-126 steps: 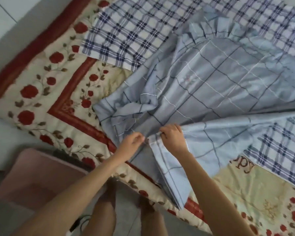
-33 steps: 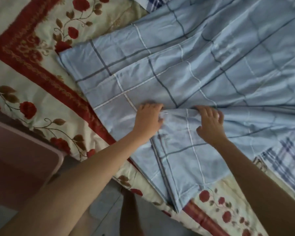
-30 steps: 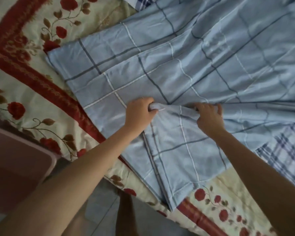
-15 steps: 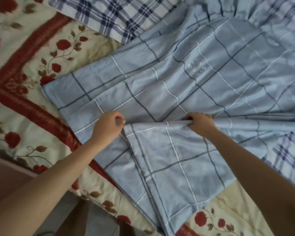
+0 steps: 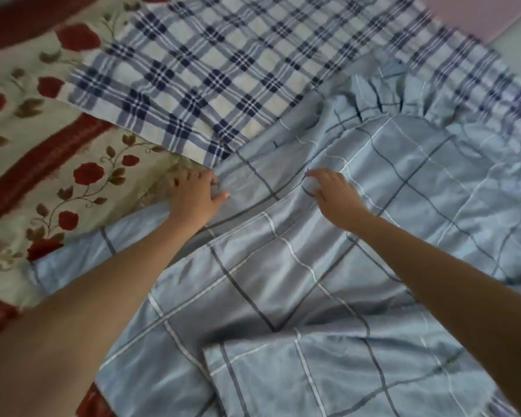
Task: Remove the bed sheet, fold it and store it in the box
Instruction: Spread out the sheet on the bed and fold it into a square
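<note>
Pale-blue checked bed sheet [image 5: 298, 266], creased, half-folded

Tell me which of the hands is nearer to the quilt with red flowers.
Left. The left hand touches the edge of the quilt; the right hand is further right, over the blue sheet, apart from the quilt.

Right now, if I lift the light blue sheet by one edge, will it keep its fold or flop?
Probably flops: the light blue sheet lies in soft wrinkles and gathered pleats. Likely light, since it creases easily beside the left hand. Its sheen suggests the folded layers may slide on each other.
</note>
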{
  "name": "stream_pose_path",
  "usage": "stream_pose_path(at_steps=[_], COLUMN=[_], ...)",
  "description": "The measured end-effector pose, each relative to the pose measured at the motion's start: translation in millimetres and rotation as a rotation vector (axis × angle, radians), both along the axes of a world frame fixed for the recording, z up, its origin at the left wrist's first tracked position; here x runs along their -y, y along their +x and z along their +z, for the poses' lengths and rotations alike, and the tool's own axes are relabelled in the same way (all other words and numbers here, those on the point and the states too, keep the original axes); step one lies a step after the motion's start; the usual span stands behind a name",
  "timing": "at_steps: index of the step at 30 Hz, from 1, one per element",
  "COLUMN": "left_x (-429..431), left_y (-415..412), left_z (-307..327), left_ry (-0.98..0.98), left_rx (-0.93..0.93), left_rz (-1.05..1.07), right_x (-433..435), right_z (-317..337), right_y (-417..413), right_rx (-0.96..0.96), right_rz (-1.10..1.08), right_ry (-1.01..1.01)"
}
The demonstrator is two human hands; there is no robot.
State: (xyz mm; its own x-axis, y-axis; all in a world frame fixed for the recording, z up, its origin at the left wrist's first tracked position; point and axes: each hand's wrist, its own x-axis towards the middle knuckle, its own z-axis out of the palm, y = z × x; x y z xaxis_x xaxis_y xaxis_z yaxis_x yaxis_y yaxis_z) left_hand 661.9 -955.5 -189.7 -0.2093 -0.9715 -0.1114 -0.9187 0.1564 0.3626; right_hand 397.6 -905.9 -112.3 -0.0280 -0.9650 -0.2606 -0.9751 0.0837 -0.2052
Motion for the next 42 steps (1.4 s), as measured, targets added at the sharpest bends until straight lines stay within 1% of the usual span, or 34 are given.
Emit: stream_pose_path(at_steps=[1, 3, 5, 7, 9, 10, 12, 16, 18, 21, 23, 26, 27, 28, 29, 30, 32, 33, 35, 36, 37, 39, 41, 42], left_x=[7.5, 10.4, 16.7, 22.8, 20.6, 19.5, 20.7, 27.1, 26.1, 23.9, 26.1, 26.7, 25.3, 24.0, 22.9, 22.4, 27.0, 32.4, 49.7, 61.1, 72.2, 90.5, 98.2, 99.2], left_y=[-1.0, 1.5, 8.2, 15.7, 19.1, 20.9, 22.1, 21.1, 19.4, 19.7, 21.7, 19.2, 16.9, 13.7, 9.7, 5.1, -6.1, -15.3, -38.9, -53.7, -67.1, -85.9, -91.4, -92.6], left_z=[-2.2, -7.4, -15.5, -20.2, -24.7, -28.1, -31.9, -31.8, -30.7, -33.2, -37.3, -39.9, -37.6, -35.6, -32.4, -28.5, -19.9, -15.5, -13.1, -14.1, -17.7, -31.0, -45.1, -48.8], left_ry=[-0.003, -0.105, -0.217, -0.27, -0.282, -0.275, -0.243, -0.213, -0.225, -0.227, -0.207, -0.222, -0.226, -0.227, -0.23, -0.237, -0.267, -0.282, -0.266, -0.226, -0.178, -0.11, -0.125, -0.144], left_rx=[0.004, -0.021, -0.076, -0.089, -0.049, -0.048, -0.069, -0.09, -0.104, -0.127, -0.158, -0.174, -0.161, -0.127, -0.083, -0.045, -0.072, -0.108, -0.12, -0.099, -0.081, -0.046, -0.017, -0.01], left_rz=[0.001, -0.042, -0.087, -0.131, -0.22, -0.229, -0.178, -0.092, -0.062, 0.019, 0.065, 0.087, 0.108, 0.136, 0.167, 0.165, 0.021, -0.088, -0.276, -0.326, -0.346, -0.329, -0.288, -0.276], right_x=[23.4, 57.8, 93.7, 122.1, 139.8, 146.8, 156.6, 169.1, 175.1, 193.9, 210.4, 218.0, 215.3, 212.0, 208.4, 205.7, 199.0, 195.4, 187.2, 182.1, 175.8, 158.1, 144.3, 143.7], right_z=[-1.8, -4.6, -10.4, -17.7, -26.8, -32.3, -42.8, -51.8, -49.8, -44.1, -46.2, -58.7, -61.8, -63.7, -63.5, -63.4, -62.2, -62.0, -66.7, -69.2, -72.9, -80.4, -89.1, -93.1], right_y=[1.2, 5.9, 8.3, 6.4, 4.1, 4.6, 4.7, 1.2, -0.8, 3.2, 8.5, 11.6, 11.2, 9.8, 7.9, 5.1, -4.4, -10.1, -19.7, -24.7, -29.2, -37.5, -50.1, -60.8], right_rx=[-0.03, -0.096, -0.156, -0.216, -0.296, -0.334, -0.388, -0.439, -0.398, -0.182, -0.111, -0.035, 0.006, 0.026, 0.004, -0.079, -0.25, -0.263, -0.169, -0.118, -0.092, -0.101, -0.12, -0.117], right_rz=[0.016, 0.042, 0.026, 0.002, 0.049, 0.075, 0.098, 0.143, 0.12, 0.062, 0.055, 0.088, 0.122, 0.157, 0.175, 0.171, 0.067, -0.032, -0.241, -0.301, -0.301, -0.157, 0.019, 0.04], right_ry=[-0.01, -0.006, 0.035, 0.088, 0.156, 0.183, 0.186, 0.141, 0.067, -0.121, -0.094, 0.076, 0.096, 0.07, 0.007, -0.079, -0.243, -0.287, -0.286, -0.26, -0.228, -0.168, -0.084, -0.033])
